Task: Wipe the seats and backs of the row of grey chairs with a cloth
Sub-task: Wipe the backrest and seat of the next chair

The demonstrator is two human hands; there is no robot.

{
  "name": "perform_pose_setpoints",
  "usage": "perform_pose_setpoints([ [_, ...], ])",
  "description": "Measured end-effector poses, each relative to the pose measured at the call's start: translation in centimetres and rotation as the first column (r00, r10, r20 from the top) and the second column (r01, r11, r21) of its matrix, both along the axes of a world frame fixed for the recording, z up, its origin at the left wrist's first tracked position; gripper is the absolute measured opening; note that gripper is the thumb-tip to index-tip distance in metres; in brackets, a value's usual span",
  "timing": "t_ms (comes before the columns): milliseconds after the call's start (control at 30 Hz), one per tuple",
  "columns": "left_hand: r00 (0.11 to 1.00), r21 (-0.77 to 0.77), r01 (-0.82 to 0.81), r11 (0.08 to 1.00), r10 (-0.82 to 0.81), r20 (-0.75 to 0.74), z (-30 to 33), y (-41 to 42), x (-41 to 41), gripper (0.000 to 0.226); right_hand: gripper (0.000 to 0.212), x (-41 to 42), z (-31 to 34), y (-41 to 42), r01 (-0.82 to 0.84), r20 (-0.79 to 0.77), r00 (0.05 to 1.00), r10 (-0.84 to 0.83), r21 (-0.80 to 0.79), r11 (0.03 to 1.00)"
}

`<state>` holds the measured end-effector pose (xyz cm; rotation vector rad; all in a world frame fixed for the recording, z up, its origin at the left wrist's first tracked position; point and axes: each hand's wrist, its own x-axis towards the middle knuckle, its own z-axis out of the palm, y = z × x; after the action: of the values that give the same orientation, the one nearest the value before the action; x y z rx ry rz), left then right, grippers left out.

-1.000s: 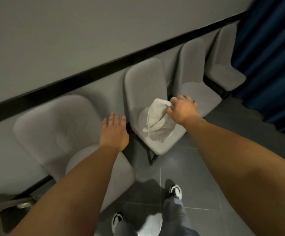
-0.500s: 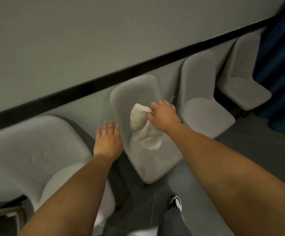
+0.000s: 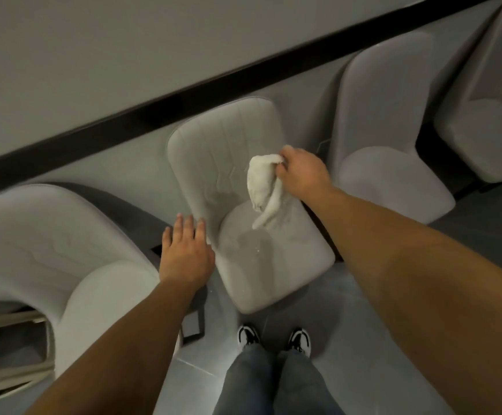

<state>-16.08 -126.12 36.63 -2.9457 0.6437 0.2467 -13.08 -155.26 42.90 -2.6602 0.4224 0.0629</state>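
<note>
A row of grey upholstered chairs stands against the wall. The middle chair is straight in front of me, its seat showing darker patches. My right hand grips a crumpled white cloth, which hangs in front of the lower right part of this chair's back, its tail down near the seat. My left hand is flat with straight fingers, at the left edge of the same chair, fingertips by the side of the backrest.
Another grey chair is at my left, two more chairs at my right. A black rail runs along the grey wall. A metal frame sits at the lower left. My shoes stand on grey floor tiles.
The view has closed in on the middle chair and tipped down. My right hand with the cloth has shifted from the backrest's middle toward its lower right. My left hand stays at the chair's left edge.
</note>
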Motion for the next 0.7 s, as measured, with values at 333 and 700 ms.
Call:
perform_pose_setpoints([
  [333, 0.988, -0.029, 0.01, 1.0, -0.015, -0.154, -6.9, -2.8, 1.4, 0.066, 0.022, 6.0, -2.8, -0.2, -0.116, -0.138, 0.986, 0.094, -0.161, 0.98],
  [700, 0.973, 0.046, -0.141, 0.989, 0.147, -0.175, -18.7, -2.9, 3.4, 0.07, 0.053, 6.7, -18.6, 2.2, -0.407, -0.676, 0.653, 0.341, 0.067, 0.911],
])
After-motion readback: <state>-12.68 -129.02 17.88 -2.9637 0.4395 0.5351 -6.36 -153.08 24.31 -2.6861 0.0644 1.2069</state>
